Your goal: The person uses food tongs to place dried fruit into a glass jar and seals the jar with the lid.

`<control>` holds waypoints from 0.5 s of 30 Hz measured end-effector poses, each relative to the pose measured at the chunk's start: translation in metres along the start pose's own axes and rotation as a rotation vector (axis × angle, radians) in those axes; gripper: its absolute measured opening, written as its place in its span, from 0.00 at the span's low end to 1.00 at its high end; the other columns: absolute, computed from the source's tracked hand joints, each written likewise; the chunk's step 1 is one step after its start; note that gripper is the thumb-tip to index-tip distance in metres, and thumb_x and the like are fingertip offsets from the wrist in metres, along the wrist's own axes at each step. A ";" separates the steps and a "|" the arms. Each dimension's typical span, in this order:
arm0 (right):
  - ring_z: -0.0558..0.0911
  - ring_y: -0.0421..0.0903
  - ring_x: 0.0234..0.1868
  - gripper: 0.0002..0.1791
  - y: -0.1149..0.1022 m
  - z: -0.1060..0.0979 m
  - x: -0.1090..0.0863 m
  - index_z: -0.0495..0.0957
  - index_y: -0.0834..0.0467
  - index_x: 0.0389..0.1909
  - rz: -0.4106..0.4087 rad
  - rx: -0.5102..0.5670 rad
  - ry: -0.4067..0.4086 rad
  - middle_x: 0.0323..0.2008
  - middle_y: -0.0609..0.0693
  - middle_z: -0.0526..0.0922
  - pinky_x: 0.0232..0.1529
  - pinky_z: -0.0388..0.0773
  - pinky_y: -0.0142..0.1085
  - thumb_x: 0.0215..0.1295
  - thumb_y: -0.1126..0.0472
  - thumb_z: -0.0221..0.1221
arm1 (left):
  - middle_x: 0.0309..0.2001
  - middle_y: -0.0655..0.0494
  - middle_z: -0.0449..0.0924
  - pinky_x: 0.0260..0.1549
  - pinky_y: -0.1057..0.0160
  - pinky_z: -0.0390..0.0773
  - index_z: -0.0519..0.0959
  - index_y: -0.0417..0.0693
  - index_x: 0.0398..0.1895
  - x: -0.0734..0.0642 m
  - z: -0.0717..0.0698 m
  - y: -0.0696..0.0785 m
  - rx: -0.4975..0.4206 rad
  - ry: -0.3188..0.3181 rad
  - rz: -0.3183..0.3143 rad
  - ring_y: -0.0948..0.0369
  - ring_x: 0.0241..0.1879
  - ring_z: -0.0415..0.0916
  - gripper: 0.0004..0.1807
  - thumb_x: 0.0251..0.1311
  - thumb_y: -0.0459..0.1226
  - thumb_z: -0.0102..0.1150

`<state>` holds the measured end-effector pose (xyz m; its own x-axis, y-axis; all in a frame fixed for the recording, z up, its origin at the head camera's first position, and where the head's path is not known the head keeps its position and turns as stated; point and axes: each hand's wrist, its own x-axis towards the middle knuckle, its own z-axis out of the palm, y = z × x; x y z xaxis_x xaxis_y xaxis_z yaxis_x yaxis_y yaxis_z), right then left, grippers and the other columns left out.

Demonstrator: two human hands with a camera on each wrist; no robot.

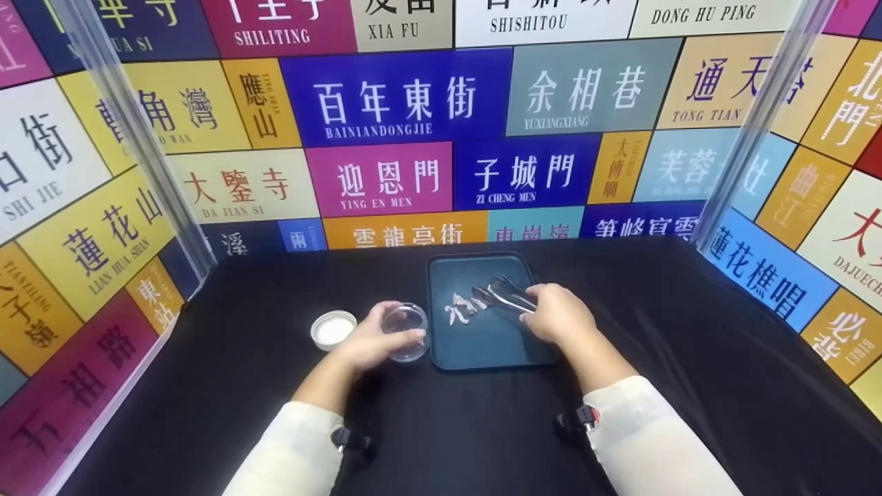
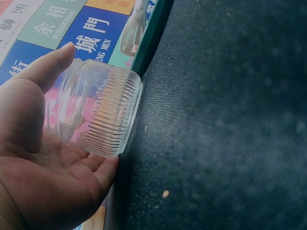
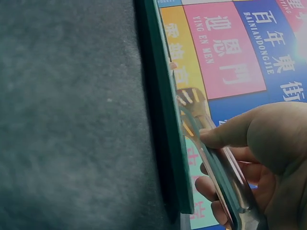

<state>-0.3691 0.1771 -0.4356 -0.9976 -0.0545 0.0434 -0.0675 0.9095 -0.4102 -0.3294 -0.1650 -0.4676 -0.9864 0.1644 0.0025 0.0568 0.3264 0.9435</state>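
A clear glass jar (image 2: 103,108) with ribbed sides stands just left of the tray, with my left hand (image 1: 375,337) curled around it, thumb on one side and fingers on the other. My right hand (image 1: 561,313) grips a pair of metal tongs (image 1: 513,300) by the handles over the tray's right side. The slotted tong ends (image 3: 192,103) show in the right wrist view. Several small pale pieces (image 1: 462,306) lie on the dark blue-green tray (image 1: 482,348), just left of the tong tips. What the pieces are, I cannot tell.
A round white lid (image 1: 333,329) lies left of my left hand on the black tablecloth (image 1: 448,427). Panels printed with place names (image 1: 393,96) stand behind the table and along both sides, with clear upright posts (image 1: 765,117) at the corners.
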 end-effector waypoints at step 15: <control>0.78 0.64 0.71 0.28 0.000 0.010 0.002 0.76 0.57 0.73 -0.021 0.006 -0.012 0.71 0.63 0.79 0.76 0.71 0.61 0.76 0.56 0.63 | 0.76 0.40 0.74 0.80 0.44 0.66 0.63 0.43 0.77 0.000 -0.001 -0.001 0.007 -0.004 -0.005 0.45 0.78 0.70 0.49 0.59 0.49 0.80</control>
<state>-0.3716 0.1729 -0.4451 -0.9961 -0.0787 0.0407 -0.0885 0.9055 -0.4150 -0.3297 -0.1659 -0.4684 -0.9861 0.1662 -0.0038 0.0526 0.3337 0.9412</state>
